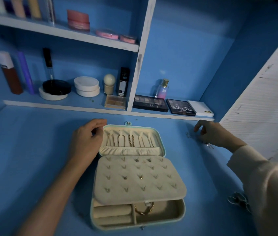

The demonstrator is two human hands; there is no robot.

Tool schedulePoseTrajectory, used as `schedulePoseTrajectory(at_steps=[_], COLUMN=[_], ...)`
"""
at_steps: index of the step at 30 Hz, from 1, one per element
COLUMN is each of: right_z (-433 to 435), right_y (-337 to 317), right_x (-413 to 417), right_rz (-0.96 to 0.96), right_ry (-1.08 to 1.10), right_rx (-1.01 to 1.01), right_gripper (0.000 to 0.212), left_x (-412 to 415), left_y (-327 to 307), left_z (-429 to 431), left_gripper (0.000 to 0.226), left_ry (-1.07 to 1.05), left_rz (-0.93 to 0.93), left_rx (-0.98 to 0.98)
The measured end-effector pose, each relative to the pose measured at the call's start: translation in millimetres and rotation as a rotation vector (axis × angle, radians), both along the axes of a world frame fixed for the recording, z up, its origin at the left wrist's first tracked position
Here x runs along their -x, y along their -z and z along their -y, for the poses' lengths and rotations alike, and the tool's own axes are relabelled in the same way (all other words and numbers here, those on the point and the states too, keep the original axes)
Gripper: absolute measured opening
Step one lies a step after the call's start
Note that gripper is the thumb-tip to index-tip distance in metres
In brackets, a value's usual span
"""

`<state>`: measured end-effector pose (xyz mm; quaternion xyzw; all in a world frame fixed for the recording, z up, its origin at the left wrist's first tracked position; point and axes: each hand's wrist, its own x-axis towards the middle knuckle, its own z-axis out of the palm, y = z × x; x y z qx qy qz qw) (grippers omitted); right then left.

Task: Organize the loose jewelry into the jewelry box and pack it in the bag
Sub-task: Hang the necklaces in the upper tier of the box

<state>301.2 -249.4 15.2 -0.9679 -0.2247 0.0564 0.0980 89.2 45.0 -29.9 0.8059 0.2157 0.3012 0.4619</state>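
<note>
An open mint jewelry box (pixel 162 142) lies in the middle of the blue surface. Its lid holds several gold chains (pixel 131 141) on hooks. A cream earring panel (pixel 140 178) carries a few small studs, and a gold bracelet (pixel 145 211) lies in the bottom tray. My left hand (pixel 88 138) rests against the lid's left edge with its fingers curled. My right hand (pixel 215 133) reaches to the right of the box, fingers bent down over a thin silver chain (pixel 190 135) on the surface. More silver pieces (pixel 209 145) lie below that wrist. No bag is in view.
Silver rings or hoops (pixel 238 200) lie at the right, beside my sleeve. Shelves behind hold makeup palettes (pixel 150 103), a perfume bottle (pixel 163 89), compacts (pixel 86 86) and tubes. A white slatted panel (pixel 262 106) stands at the right.
</note>
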Motion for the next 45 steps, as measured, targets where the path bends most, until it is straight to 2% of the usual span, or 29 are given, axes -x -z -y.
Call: schedulePoseTrajectory(at_steps=[3, 6, 9, 12, 14, 17, 21, 25, 36, 38, 41, 45], right_z=[-4, -3, -1, 2, 5, 8, 10, 8, -1, -2, -2, -7], right_y=[-1, -5, -11, -15, -18, -19, -15, -15, -13, -14, -25, -51], right_x=[2, 2, 5, 5, 5, 8, 10, 14, 24, 25, 32, 46], right_rz=[0.012, -0.005, 0.0, -0.009, -0.035, -0.117, -0.181, -0.192, -0.032, -0.025, -0.024, -0.056], right_ry=[-0.029, -0.03, -0.033, -0.009, 0.004, 0.005, 0.039, 0.03, -0.002, 0.001, -0.011, -0.088], right_rx=[-0.031, -0.143, -0.193, -0.152, -0.045, 0.116, 0.063, 0.022, 0.044, -0.019, -0.236, -0.459], right_gripper=[0.028, 0.034, 0.032, 0.022, 0.012, 0.013, 0.008, 0.013, 0.02, 0.025, 0.029, 0.027], left_x=[0, 1, 0, 0, -1, 0, 0, 0, 2, 3, 6, 2], left_y=[0, 0, 0, 0, 0, 1, 1, 2, 1, -2, -16, -59], left_z=[0, 0, 0, 0, 0, 0, -1, 0, 0, -1, 0, 21], left_gripper=[0.028, 0.028, 0.028, 0.027, 0.027, 0.028, 0.028, 0.028, 0.028, 0.027, 0.026, 0.027], left_ry=[0.007, 0.01, 0.009, 0.006, 0.005, 0.004, 0.01, 0.014, 0.032, 0.021, 0.011, 0.178], left_rz=[-0.004, -0.005, -0.002, -0.001, -0.006, -0.003, -0.002, 0.002, -0.009, 0.001, 0.048, 0.093], left_rx=[0.001, 0.002, 0.006, 0.012, 0.01, 0.008, 0.013, 0.012, 0.009, 0.016, 0.056, 0.132])
